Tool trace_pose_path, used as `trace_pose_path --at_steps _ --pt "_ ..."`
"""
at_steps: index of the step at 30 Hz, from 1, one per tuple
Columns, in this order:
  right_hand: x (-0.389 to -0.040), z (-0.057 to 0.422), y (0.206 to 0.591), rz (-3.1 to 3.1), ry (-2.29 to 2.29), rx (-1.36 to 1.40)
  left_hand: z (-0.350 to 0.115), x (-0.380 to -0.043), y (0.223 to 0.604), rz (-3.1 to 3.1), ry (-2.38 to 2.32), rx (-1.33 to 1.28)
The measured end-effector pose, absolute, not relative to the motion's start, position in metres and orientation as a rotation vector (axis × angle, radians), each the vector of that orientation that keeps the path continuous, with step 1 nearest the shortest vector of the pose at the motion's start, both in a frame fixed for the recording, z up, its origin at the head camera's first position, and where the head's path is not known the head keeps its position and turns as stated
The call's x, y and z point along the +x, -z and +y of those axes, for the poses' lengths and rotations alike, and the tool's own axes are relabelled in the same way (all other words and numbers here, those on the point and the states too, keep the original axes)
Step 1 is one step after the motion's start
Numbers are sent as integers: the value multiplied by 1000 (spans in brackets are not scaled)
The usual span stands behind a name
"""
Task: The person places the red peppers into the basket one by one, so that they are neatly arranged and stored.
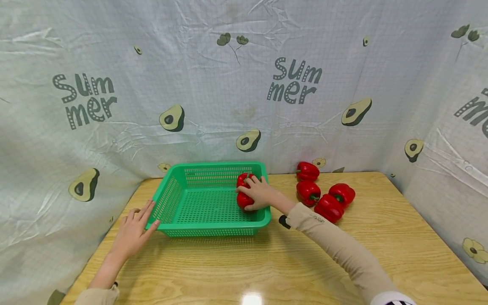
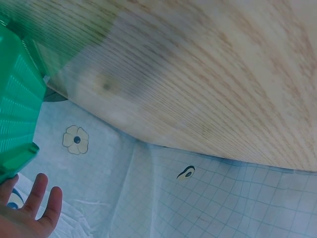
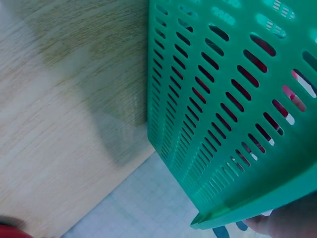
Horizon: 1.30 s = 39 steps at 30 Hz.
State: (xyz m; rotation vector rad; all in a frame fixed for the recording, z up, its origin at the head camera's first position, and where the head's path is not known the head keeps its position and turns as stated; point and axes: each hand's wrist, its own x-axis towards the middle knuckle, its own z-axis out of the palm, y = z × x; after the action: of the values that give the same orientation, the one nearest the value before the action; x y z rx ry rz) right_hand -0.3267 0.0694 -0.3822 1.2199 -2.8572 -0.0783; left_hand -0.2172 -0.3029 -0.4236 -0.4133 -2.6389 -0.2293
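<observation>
I am seeing a shiny tan wooden table point(image 1: 328, 262) holding a green plastic basket point(image 1: 213, 226). The left hand point(image 1: 130, 232) is touching its rim, fingers spread. Inside, near the right wall, the right hand's point(image 1: 259, 194) bent fingers are gripping a glossy red bell pepper point(image 1: 242, 201). I am thinking: steady the basket, set down softly.

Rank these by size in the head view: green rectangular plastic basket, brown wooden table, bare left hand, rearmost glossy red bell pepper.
1. Wooden table
2. Green basket
3. Left hand
4. Rearmost pepper
All four differ clearly.
</observation>
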Motion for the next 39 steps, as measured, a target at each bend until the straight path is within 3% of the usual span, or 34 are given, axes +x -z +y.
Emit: trace_pose_path --at_steps 26,39 --pt "-307 131 375 -2566 -204 1222 -305 -216 421 -2638 241 -418" --pt "-331 181 375 -2549 -167 1038 -304 -217 423 -2650 252 -415"
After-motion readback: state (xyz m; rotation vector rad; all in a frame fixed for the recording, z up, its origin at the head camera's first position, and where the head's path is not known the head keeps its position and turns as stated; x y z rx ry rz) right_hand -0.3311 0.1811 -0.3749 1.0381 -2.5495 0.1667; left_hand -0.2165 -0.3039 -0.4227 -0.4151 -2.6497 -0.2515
